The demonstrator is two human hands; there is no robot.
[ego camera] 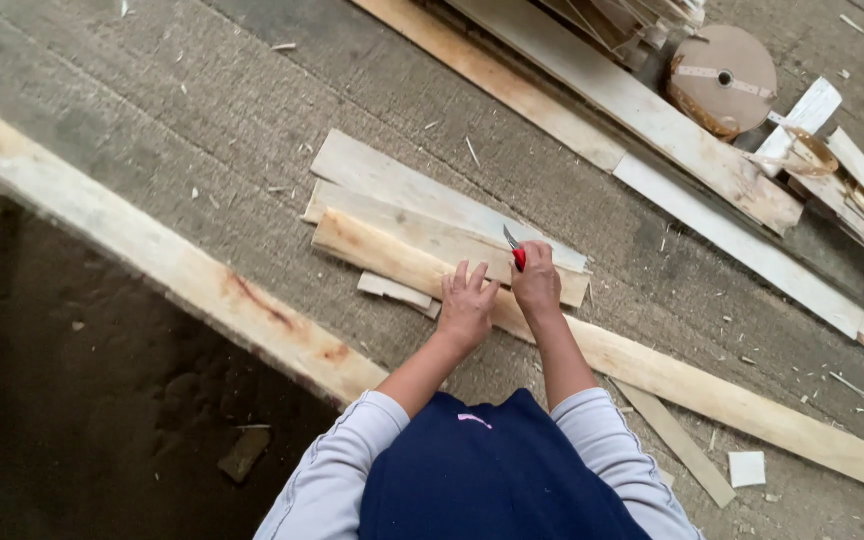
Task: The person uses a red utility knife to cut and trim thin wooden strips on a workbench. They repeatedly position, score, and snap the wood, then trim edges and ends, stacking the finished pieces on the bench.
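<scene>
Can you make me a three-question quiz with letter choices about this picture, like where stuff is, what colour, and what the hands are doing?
1. Where is the left hand?
A. flat on the long wooden plank
B. on the round cardboard roll
C. in the air

2. What colour is the knife handle?
A. blue
B. red
C. green

3. What is the right hand doing?
A. lying open
B. closed around the knife
C. pointing

Answers: 1 A, its fingers lie spread on the plank. 2 B, red shows above the fist. 3 B, the blade sticks out of its grip.
</scene>
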